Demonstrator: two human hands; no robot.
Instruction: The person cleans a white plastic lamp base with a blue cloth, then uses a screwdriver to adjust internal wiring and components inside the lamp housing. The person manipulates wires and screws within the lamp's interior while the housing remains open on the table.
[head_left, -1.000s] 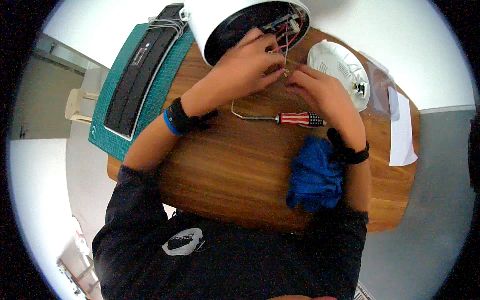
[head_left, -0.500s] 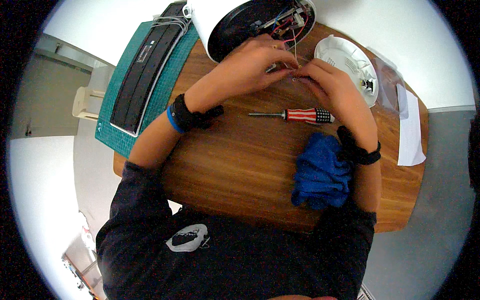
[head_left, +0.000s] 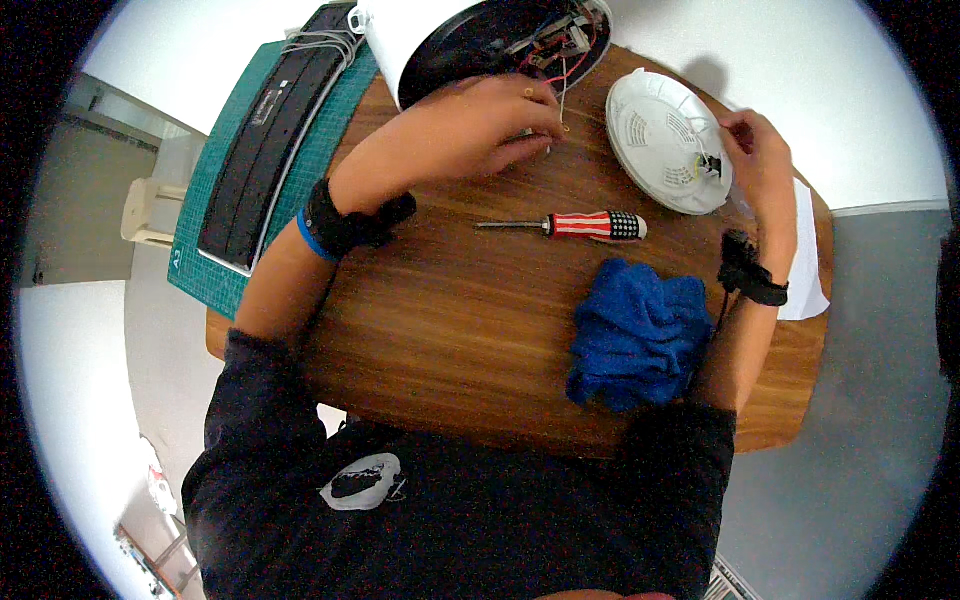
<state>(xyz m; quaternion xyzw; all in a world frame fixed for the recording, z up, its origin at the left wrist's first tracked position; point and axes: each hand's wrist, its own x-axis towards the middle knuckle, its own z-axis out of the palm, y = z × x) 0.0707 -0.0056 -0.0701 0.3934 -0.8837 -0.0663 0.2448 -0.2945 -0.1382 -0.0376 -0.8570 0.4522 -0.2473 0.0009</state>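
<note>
A white rounded appliance housing (head_left: 385, 40) lies at the far edge with its dark hollow facing me. Inside it are red wires and a small metal-and-board assembly (head_left: 562, 38). My left hand (head_left: 475, 130) is at its opening, fingers curled around a small part that I cannot make out, beside a thin hanging wire (head_left: 562, 108). To the right lies a round white vented cover (head_left: 650, 125) with a small black connector (head_left: 712, 164). My right hand (head_left: 762, 155) is at the cover's right rim, fingers bent together; what they grip is hidden.
A red, white and black-handled screwdriver (head_left: 595, 226) lies mid-table, pointing left. Nearer me is a crumpled blue cloth (head_left: 640, 335). A black panel with a grey cable (head_left: 270, 130) rests on a green cutting mat (head_left: 205, 255). White paper (head_left: 808, 255) lies by the right edge.
My right hand has left my left hand and moved right to the cover's rim. My left hand stays by the wires. The whole view has shifted slightly.
</note>
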